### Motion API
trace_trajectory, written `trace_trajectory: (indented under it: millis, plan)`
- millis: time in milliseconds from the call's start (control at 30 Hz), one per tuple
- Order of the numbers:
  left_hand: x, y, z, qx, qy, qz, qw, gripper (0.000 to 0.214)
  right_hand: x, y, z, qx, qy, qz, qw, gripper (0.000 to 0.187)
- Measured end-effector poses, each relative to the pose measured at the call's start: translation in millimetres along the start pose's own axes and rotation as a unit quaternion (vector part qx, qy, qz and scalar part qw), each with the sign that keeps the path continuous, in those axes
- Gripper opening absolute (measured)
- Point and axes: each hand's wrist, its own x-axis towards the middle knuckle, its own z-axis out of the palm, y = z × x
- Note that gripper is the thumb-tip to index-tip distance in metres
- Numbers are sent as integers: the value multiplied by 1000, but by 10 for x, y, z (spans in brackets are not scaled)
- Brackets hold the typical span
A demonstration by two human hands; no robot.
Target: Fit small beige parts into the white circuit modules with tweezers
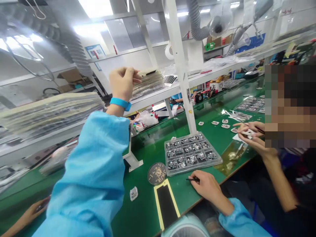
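Note:
My left hand [124, 82] is raised at the shelf, fingers pinched together at the near end of a stack of thin, pale-edged sheets [150, 81]. Whatever is between those fingertips is hidden. Low over the green bench, my right hand [206, 186] is closed round a thin dark tweezers-like tool [191, 179] pointing left. Just beyond it lies a clear plastic tray [170, 172] with small metal-and-black parts in its compartments. To the left are a round dish [156, 173] of tiny pieces and a black pad with yellow tape edges [166, 200]. A single whitish part [133, 194] lies farther left.
A white post [181, 65] rises behind the tray and carries the shelf [207, 75]. Another stack of sheets [49, 112] stands at left. A co-worker's hands [256, 138] work at right, near loose parts. Another person's hand [37, 209] shows at lower left.

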Motion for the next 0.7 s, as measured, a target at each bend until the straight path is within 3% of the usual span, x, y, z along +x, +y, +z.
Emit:
trace_trajectory:
  millis: [100,200,300,500,700]
  plan:
    - [99,-171,-97,192,36,16,981,31,5,2,13,-9,1,6,1000,15]
    - [229,-382,-150,312,-10,-35,949,37,10,1,24,-16,4,4,1000,15]
    - [322,-526,-66,307,-50,-83,947,34,13,-10,26,-17,10,7,1000,15]
    - [337,-524,188,243,-26,-83,966,35,23,-44,23,-13,39,12,999,14]
    - [331,-516,177,321,-50,-111,939,44,2,-68,-5,-26,50,7,998,12]
